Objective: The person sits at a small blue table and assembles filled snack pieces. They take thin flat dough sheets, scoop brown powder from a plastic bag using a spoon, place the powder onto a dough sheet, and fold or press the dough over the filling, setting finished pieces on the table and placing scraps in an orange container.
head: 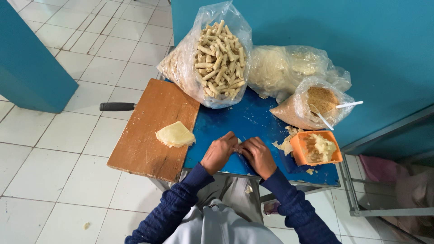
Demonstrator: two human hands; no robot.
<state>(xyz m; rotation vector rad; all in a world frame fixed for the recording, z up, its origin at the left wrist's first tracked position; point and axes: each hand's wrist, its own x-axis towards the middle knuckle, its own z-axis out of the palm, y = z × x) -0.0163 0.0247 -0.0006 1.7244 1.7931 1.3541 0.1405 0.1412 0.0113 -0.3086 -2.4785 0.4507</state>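
Board (149, 135) left of hands (238, 154); tub (316, 148) right; bags (212, 58) behind.

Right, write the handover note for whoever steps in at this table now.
Left hand and right hand: together on the blue table, fingers curled over a small pale piece between them, mostly hidden.
Stack of thin wrappers: on the wooden board, left.
Orange tub of pale filling: right of the hands.
Done: clear bag of rolled sticks at the back.
Left: wrappers and filling remain; the bag of crumbs holds two white spoons.
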